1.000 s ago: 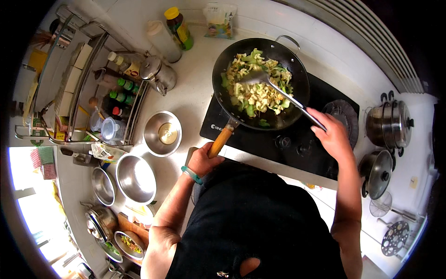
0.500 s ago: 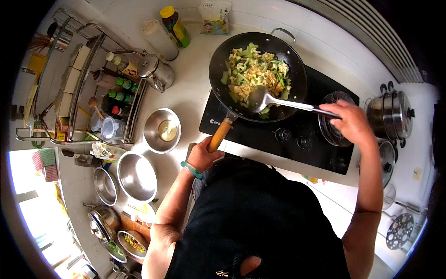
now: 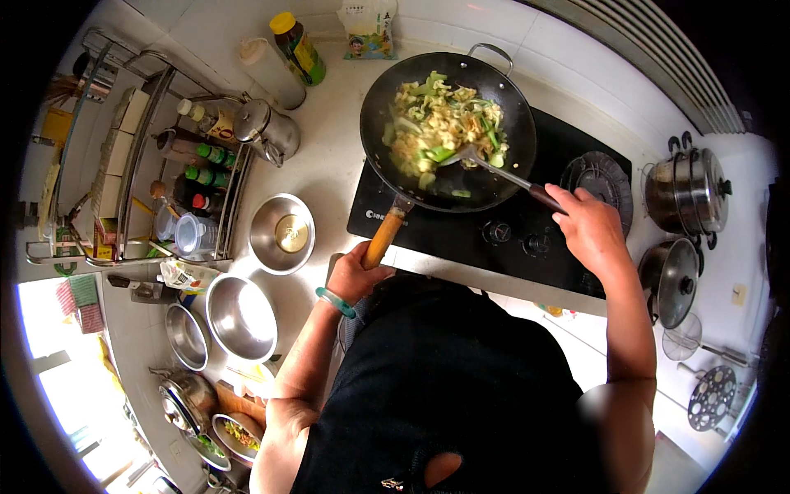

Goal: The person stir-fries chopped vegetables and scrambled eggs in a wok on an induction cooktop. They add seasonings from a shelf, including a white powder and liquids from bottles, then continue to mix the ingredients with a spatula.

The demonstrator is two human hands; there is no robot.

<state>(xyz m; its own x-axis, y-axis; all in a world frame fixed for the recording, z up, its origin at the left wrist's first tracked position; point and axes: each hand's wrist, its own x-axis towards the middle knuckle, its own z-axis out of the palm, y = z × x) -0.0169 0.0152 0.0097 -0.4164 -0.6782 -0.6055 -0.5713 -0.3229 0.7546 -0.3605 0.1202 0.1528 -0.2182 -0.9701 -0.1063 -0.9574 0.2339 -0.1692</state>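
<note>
wok (image 3: pixel 448 132): I see it on the black stove (image 3: pixel 527 222), wooden handle pointing down-left toward me
left hand (image 3: pixel 358 276): fingers wrapped tight on that handle
right hand (image 3: pixel 591 230): fist closed around the spatula (image 3: pixel 494 169), shaft running up-left, blade in the food

- My wok (image 3: pixel 448 128) is black, round and deep, sitting on the left burner of the black cooktop (image 3: pixel 527 222), tilted slightly toward me. A metal loop handle sticks out at its far rim.
- Its wooden handle (image 3: pixel 383 237) is orange-brown and points toward me; my left hand (image 3: pixel 358 276) is wrapped around its end.
- The food (image 3: pixel 440 123) inside is pale yellow pieces mixed with green vegetable strips, heaped across the middle.
- My metal spatula (image 3: pixel 485 165) has its blade in the food, its dark grip in my right hand (image 3: pixel 591 230).
</note>
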